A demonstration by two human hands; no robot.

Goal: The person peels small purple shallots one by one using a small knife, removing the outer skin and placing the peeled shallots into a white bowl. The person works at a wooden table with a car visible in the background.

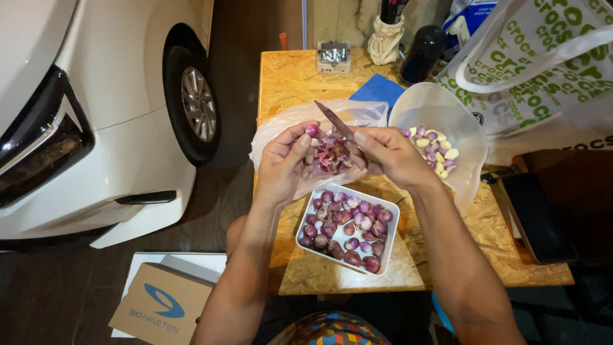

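Your left hand (281,167) pinches a shallot (312,130) over the peel bag (281,124), mid-table; right hand (389,154) grips the knife (333,119). Shallot likely small, firm, slippery-skinned: hold by its sides, fingertips off the blade.

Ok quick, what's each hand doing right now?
Left hand: closed on a small shallot, pinched at the fingertips.
Right hand: closed around a knife, blade pointing towards the shallot.
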